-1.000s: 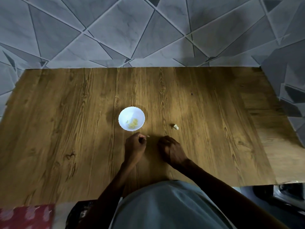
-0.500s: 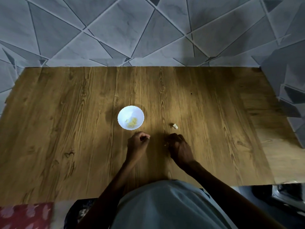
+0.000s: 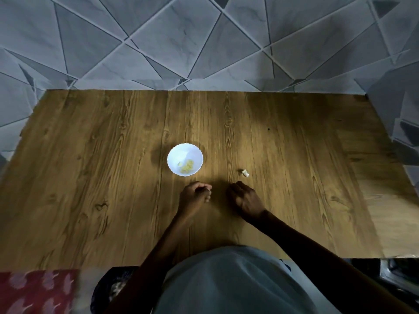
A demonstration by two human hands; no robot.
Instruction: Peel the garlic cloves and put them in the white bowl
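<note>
The left hand point(image 3: 195, 196) and right hand point(image 3: 246, 198) are low over the tabletop point(image 3: 294, 200) with fingers point(image 3: 206, 191) curled in; whether either holds garlic I cannot tell. 1 unpeeled clove point(image 3: 245, 173) lies near the right hand, peeled pieces point(image 3: 187, 166) in the white bowl point(image 3: 181, 152); a careless reach could flick that clove away.

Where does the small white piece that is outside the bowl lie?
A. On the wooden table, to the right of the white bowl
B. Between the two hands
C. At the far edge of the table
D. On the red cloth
A: the small white piece lies on the bare wooden table, to the right of the white bowl and just beyond the right hand.
</note>
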